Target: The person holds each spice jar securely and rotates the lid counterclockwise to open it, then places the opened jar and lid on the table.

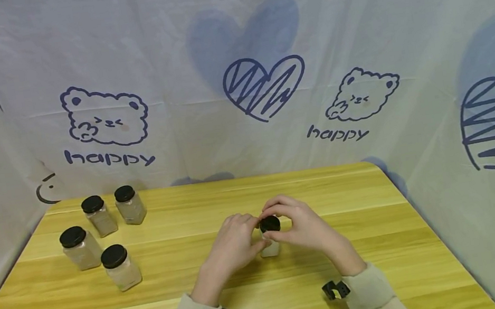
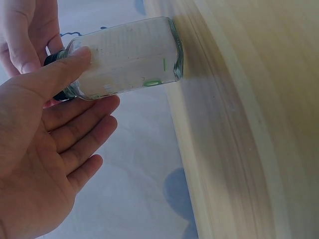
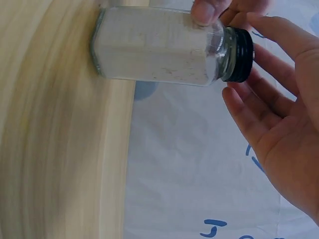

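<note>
A clear glass jar (image 1: pixel 269 249) of pale powder stands on the table in front of me, with a black screw lid (image 3: pixel 242 55) on its neck. My left hand (image 1: pixel 237 241) holds the jar near its shoulder; the thumb lies along the glass in the left wrist view and the other fingers reach behind it. My right hand (image 1: pixel 303 224) has its thumb and fingers round the lid. Glass threads show just below the lid in the right wrist view. Part of the jar is hidden by the hands in the head view.
Several similar black-lidded jars stand on the left of the table: one at the front (image 1: pixel 123 274), one farther left (image 1: pixel 83 252), and two behind (image 1: pixel 102 220). A printed white cloth (image 1: pixel 193 146) hangs behind the wooden table (image 1: pixel 188 270) and along its sides.
</note>
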Motion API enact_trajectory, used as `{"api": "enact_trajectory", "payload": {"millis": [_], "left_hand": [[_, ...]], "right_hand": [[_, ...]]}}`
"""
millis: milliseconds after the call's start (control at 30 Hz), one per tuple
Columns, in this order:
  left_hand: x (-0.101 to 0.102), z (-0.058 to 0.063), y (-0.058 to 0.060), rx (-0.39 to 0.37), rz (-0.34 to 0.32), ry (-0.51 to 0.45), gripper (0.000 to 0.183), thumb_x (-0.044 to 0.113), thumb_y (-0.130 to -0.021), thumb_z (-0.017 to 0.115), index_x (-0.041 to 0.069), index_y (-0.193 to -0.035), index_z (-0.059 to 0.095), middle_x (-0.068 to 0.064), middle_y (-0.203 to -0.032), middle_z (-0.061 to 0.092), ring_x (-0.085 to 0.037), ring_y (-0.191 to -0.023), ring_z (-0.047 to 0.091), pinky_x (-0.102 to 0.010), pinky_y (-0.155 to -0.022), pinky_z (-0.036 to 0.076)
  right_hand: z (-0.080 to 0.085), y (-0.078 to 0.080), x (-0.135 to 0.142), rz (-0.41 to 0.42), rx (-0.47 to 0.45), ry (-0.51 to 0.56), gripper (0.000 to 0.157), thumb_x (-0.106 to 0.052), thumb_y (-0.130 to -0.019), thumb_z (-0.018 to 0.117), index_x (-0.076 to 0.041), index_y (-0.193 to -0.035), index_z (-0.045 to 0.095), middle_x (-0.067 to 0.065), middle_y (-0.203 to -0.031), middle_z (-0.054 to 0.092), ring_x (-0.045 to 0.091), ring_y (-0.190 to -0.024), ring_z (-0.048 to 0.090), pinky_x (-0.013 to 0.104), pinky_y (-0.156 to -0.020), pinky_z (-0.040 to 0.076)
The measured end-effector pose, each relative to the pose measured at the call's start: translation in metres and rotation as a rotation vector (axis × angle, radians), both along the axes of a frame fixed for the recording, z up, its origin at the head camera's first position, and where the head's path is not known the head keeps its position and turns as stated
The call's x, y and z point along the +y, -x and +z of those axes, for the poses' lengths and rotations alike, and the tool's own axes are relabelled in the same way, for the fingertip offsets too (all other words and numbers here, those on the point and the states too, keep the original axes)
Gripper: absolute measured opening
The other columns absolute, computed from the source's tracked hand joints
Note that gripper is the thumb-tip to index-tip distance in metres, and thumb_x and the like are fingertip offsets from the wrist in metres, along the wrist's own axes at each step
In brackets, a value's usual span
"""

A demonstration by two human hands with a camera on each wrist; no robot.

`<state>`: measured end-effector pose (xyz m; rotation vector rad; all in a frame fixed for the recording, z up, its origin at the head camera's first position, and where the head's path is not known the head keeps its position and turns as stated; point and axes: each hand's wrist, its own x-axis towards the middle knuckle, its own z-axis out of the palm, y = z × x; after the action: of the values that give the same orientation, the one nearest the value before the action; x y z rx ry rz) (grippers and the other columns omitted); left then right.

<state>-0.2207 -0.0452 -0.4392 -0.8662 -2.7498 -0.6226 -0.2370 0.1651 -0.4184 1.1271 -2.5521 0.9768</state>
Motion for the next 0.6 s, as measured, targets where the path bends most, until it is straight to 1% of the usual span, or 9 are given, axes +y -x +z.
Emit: {"api": "enact_trajectory", "payload": {"millis": [100, 200, 433, 600], "left_hand": [[-0.0001, -0.0001, -0.0005, -0.007, -0.003, -0.008, 0.040, 0.033, -0.092, 0.082, 0.009, -0.122, 0.072, -0.005, -0.108, 0.074, -0.026, -0.105, 0.068, -0.051, -0.112, 0.046], [-0.0002, 0.0000, -0.0010, -0.010, -0.005, -0.012, 0.039, 0.034, -0.092, 0.082, 0.010, -0.121, 0.073, -0.005, -0.108, 0.074, -0.025, -0.105, 0.067, -0.051, -0.112, 0.046], [-0.0002, -0.0003, -0.0008, -0.013, -0.005, -0.017, 0.037, 0.033, -0.092, 0.082, 0.010, -0.119, 0.073, -0.005, -0.109, 0.074, -0.025, -0.105, 0.067, -0.051, -0.112, 0.046], [0.0000, -0.0002, -0.0006, -0.013, 0.001, -0.014, 0.038, 0.034, -0.092, 0.082, 0.009, -0.119, 0.073, -0.005, -0.109, 0.074, -0.026, -0.105, 0.068, -0.051, -0.111, 0.047]], "right_hand": [[-0.0018, 0.0000, -0.0009, -0.022, 0.012, -0.015, 0.030, -0.016, -0.088, 0.086, -0.011, -0.116, 0.077, 0.001, -0.120, 0.066, 0.018, -0.110, 0.064, 0.038, -0.096, 0.057], [-0.0025, -0.0003, -0.0015, -0.024, 0.021, -0.022, 0.028, -0.016, -0.088, 0.085, -0.011, -0.115, 0.077, 0.001, -0.119, 0.066, 0.018, -0.107, 0.064, 0.038, -0.093, 0.058], [-0.0016, -0.0002, -0.0018, 0.002, 0.025, -0.014, 0.028, -0.014, -0.089, 0.085, -0.007, -0.114, 0.077, 0.004, -0.119, 0.068, 0.021, -0.108, 0.066, 0.039, -0.094, 0.058], [-0.0028, 0.0015, -0.0007, 0.034, 0.040, -0.005, 0.028, -0.007, -0.088, 0.083, -0.005, -0.115, 0.076, 0.005, -0.119, 0.068, 0.022, -0.107, 0.067, 0.037, -0.093, 0.059]]}}
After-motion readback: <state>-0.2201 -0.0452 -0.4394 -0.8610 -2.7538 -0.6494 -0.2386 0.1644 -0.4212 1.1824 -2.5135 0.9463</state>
